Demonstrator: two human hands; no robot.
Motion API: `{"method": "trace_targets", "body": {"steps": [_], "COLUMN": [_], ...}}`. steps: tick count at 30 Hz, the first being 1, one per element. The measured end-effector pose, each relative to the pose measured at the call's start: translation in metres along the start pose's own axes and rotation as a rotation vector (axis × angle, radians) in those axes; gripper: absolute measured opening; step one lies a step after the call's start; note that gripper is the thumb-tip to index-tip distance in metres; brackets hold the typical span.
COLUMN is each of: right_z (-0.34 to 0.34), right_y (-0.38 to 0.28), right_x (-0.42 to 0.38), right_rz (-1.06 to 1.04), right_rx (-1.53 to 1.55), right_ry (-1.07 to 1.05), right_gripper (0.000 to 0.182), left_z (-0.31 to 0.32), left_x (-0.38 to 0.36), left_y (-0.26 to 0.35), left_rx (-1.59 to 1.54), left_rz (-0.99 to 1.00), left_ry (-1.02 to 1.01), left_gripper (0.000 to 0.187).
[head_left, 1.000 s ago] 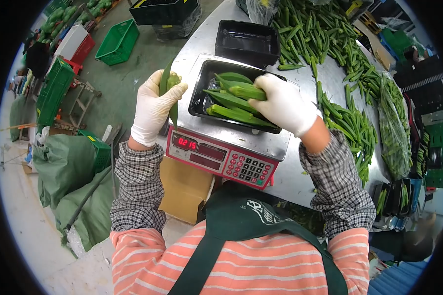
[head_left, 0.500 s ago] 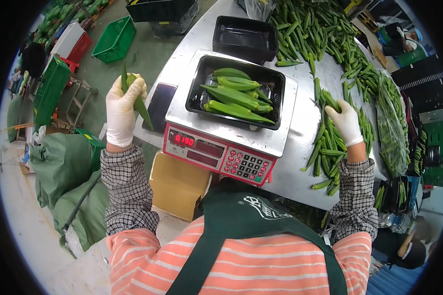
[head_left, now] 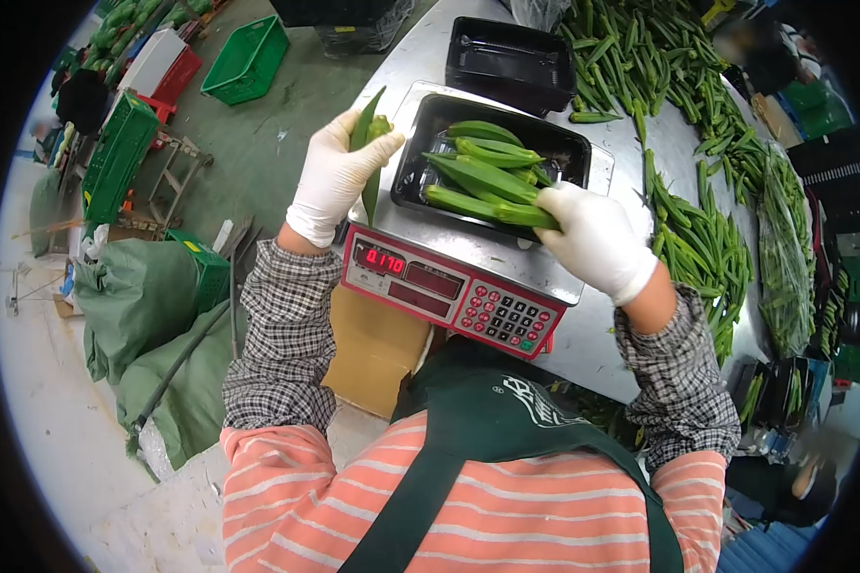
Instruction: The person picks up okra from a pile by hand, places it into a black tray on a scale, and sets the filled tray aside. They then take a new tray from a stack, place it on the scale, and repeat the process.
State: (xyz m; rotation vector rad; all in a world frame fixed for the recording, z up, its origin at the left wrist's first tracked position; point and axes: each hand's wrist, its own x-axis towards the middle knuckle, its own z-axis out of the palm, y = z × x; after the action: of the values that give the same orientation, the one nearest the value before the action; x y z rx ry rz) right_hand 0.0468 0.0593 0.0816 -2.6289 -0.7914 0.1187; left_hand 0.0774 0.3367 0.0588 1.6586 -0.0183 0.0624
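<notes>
In the head view, my gloved left hand point(head_left: 339, 177) pinches okra pods point(head_left: 366, 134) upright at the scale's left edge. My gloved right hand point(head_left: 597, 239) is at the front right corner of a black plastic tray point(head_left: 413, 181), its fingers closed on the end of an okra pod point(head_left: 478, 202). How many pods it grips is hidden. Several more okra pods point(head_left: 487, 153) lie sideways in the tray. Under the tray is a red and silver digital scale point(head_left: 454, 291), its display reading 0.170.
Another black tray point(head_left: 511, 62) stands behind the scale. A large heap of okra point(head_left: 707, 220) spreads along the right of the metal table point(head_left: 592, 358). A plastic bag of okra point(head_left: 785, 253) lies beyond it. Green sacks point(head_left: 134, 296) and a green crate point(head_left: 246, 59) are on the floor at left.
My right hand has moved left from the okra heap to the tray. The left hand, still holding okra, has come closer to the tray. The display went from 0.190 to 0.170.
</notes>
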Motion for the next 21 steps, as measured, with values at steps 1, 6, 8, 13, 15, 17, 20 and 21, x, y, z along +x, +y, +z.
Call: {"method": "trace_targets", "body": {"steps": [1,6,8,13,15,17,20,21], "right_z": [0.000,-0.009,-0.018,0.027,0.020,0.027,0.021,0.024], "right_y": [-0.005,0.013,0.036,0.049,0.036,0.046,0.067,0.077], "right_x": [0.005,-0.001,-0.012,-0.016,-0.018,-0.031,-0.074,-0.095], "right_rz": [-0.024,0.101,0.482,0.444,0.494,0.512,0.622,0.630], "right_rx": [0.012,0.142,0.331,0.450,0.604,0.762,0.948,0.986], "right_ry": [0.023,0.226,0.067,0.140,0.122,0.236,0.323,0.441], "right_gripper": [0.016,0.025,0.036,0.047,0.038,0.034,0.032,0.032], "left_z": [0.002,-0.004,-0.016,-0.010,0.008,0.030,0.076,0.086], "left_x": [0.000,0.008,0.016,0.066,0.088,0.113,0.153,0.171], "left_y": [-0.002,0.002,0.002,0.017,0.029,0.037,0.024,0.008], "left_rx": [0.027,0.025,-0.171,-0.393,-0.144,0.367,0.882,0.971], "left_rz": [0.001,0.013,-0.032,0.011,0.117,0.317,0.613,0.658], "left_ry": [-0.028,-0.009,0.044,0.070,0.044,-0.039,-0.287,-0.351], "left_gripper": [0.020,0.016,0.017,0.016,0.011,0.007,0.007,0.011]}}
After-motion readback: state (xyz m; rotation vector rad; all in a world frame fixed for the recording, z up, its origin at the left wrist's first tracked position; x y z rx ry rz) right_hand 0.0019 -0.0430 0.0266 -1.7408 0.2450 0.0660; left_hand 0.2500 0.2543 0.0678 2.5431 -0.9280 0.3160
